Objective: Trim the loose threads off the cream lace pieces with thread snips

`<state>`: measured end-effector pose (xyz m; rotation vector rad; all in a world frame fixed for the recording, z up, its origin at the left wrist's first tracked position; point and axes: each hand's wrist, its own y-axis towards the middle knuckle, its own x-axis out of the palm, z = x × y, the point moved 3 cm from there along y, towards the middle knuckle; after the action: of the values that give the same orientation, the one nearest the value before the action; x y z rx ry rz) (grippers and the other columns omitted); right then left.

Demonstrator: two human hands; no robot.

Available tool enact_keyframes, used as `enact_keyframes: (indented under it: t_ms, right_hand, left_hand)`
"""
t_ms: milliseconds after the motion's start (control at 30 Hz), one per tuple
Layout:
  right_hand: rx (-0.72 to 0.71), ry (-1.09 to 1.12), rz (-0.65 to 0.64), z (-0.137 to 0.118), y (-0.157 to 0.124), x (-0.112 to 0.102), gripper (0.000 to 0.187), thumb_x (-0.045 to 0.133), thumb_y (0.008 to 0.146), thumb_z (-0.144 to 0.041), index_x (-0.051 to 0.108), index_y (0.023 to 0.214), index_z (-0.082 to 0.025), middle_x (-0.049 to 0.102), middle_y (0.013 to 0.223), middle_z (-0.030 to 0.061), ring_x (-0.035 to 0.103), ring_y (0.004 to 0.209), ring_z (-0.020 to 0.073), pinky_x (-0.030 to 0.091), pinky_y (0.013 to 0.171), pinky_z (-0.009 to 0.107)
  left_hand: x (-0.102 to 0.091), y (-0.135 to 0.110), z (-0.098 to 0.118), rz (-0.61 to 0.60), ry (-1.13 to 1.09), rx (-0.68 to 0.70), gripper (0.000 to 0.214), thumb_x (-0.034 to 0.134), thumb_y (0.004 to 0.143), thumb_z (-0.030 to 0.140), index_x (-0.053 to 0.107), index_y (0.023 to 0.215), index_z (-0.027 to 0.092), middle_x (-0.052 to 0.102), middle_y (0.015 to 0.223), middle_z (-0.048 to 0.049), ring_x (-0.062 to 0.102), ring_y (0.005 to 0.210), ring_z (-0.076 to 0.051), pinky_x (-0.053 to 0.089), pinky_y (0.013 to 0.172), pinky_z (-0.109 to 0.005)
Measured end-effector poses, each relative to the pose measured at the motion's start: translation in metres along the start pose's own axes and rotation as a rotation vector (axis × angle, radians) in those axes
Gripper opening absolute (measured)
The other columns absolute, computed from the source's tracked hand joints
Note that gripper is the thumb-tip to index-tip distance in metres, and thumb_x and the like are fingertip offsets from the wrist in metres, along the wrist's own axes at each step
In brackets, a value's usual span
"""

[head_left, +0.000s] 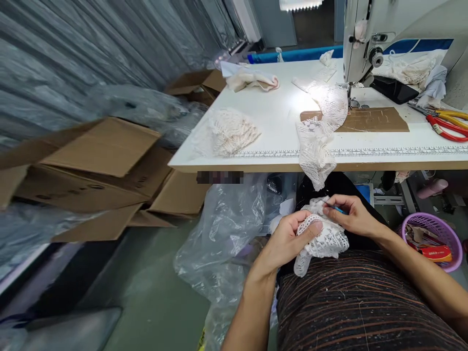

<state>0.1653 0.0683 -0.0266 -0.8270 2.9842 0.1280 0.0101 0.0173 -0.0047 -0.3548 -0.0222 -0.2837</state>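
Over my lap, my left hand (295, 234) is closed on a bunched piece of white lace (325, 239), thumb on top. My right hand (349, 213) pinches a small seam ripper (337, 209) with a blue handle, its thin metal tip against the upper part of the lace. Fingers hide some of the tool. Just above my hands, a separate lace strip (317, 146) drapes off the table's front edge and runs up to the needle area of the white sewing machine (354, 44).
On the white sewing table (270, 114) lie a lace pile (234, 131), folded fabric (252, 80) and red-handled scissors (448, 127). Cardboard boxes (106, 146) and clear plastic (226, 239) crowd the left side. A purple basket (455, 239) stands at lower right.
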Motion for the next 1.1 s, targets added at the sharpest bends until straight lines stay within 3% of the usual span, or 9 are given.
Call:
enact_keyframes:
  t_ms: [100,333,400,467,533,700,833,1000,1100]
  right_hand:
    - [0.019,0.007,-0.063,0.000,-0.006,0.007,0.038,0.063,0.086,-0.053,0.065,0.077,-0.016,0.062,0.072,0.0006,0.051,0.065,0.0115,0.044,0.062,0.025]
    - [0.042,0.052,-0.166,-0.002,-0.012,0.007,0.041,0.063,0.086,-0.056,0.068,0.085,-0.015,0.064,0.076,0.0007,0.054,0.067,0.0114,0.045,0.062,0.024]
    - [0.038,0.063,-0.192,-0.002,-0.013,0.007,0.039,0.065,0.086,-0.054,0.070,0.089,-0.015,0.066,0.079,0.0015,0.056,0.070,0.0120,0.045,0.064,0.024]
    - [0.039,0.067,-0.204,-0.002,-0.013,0.006,0.035,0.065,0.087,-0.050,0.070,0.090,-0.015,0.067,0.080,0.0016,0.056,0.070,0.0120,0.046,0.065,0.024]
    - [0.041,0.061,-0.206,-0.002,-0.014,0.004,0.031,0.065,0.088,-0.045,0.071,0.091,-0.015,0.068,0.081,0.0019,0.057,0.071,0.0121,0.046,0.066,0.025]
    - [0.060,0.024,-0.164,-0.001,-0.015,-0.001,0.028,0.066,0.087,-0.041,0.072,0.094,-0.014,0.070,0.085,0.0032,0.059,0.073,0.0128,0.047,0.067,0.025]
    - [0.075,0.001,-0.160,0.000,-0.015,-0.004,0.034,0.068,0.085,-0.045,0.074,0.099,-0.014,0.071,0.087,0.0039,0.061,0.076,0.0140,0.047,0.068,0.026]
    - [0.062,-0.003,-0.241,-0.004,-0.015,-0.006,0.032,0.068,0.086,-0.043,0.075,0.097,-0.014,0.072,0.086,0.0044,0.061,0.075,0.0134,0.048,0.071,0.027]
    - [0.023,-0.016,-0.259,-0.009,-0.014,-0.007,0.029,0.064,0.089,-0.040,0.076,0.097,-0.014,0.073,0.087,0.0044,0.061,0.075,0.0133,0.049,0.073,0.027]
  left_hand:
    - [0.000,0.002,-0.003,0.056,-0.001,-0.015,0.053,0.077,0.067,0.063,0.064,0.080,0.014,0.057,0.063,0.0020,0.045,0.054,-0.009,0.037,0.050,-0.021]
    - [-0.004,0.006,-0.012,0.048,0.060,0.007,0.046,0.074,0.073,0.060,0.063,0.071,0.015,0.053,0.058,0.0027,0.043,0.052,-0.009,0.035,0.049,-0.023]
    - [-0.008,0.006,-0.014,0.132,0.152,0.049,0.040,0.075,0.074,0.054,0.062,0.072,0.016,0.054,0.060,0.0026,0.047,0.055,-0.010,0.038,0.051,-0.023]
    - [-0.014,0.005,-0.014,0.263,0.249,0.134,0.033,0.079,0.073,0.044,0.065,0.086,0.017,0.060,0.071,0.0014,0.052,0.062,-0.012,0.041,0.057,-0.023]
    - [-0.017,0.003,-0.011,0.309,0.325,0.243,0.034,0.080,0.073,0.036,0.066,0.099,0.020,0.065,0.083,-0.0004,0.057,0.069,-0.013,0.045,0.062,-0.023]
    - [-0.015,0.001,-0.002,0.227,0.450,0.461,0.012,0.070,0.084,0.032,0.074,0.084,0.020,0.069,0.079,-0.0029,0.061,0.072,-0.015,0.047,0.067,-0.026]
    - [-0.018,0.001,0.001,0.217,0.499,0.473,0.014,0.070,0.085,0.032,0.073,0.078,0.020,0.066,0.072,-0.0013,0.059,0.066,-0.014,0.046,0.064,-0.026]
    - [-0.023,0.011,0.001,0.009,0.419,0.544,0.025,0.072,0.083,0.040,0.070,0.072,0.019,0.069,0.117,-0.0116,0.064,0.108,-0.025,0.048,0.098,-0.042]
    - [-0.023,0.023,-0.004,-0.160,0.282,0.522,0.031,0.071,0.084,0.047,0.068,0.071,0.019,0.074,0.106,-0.0106,0.068,0.103,-0.025,0.042,0.108,-0.050]
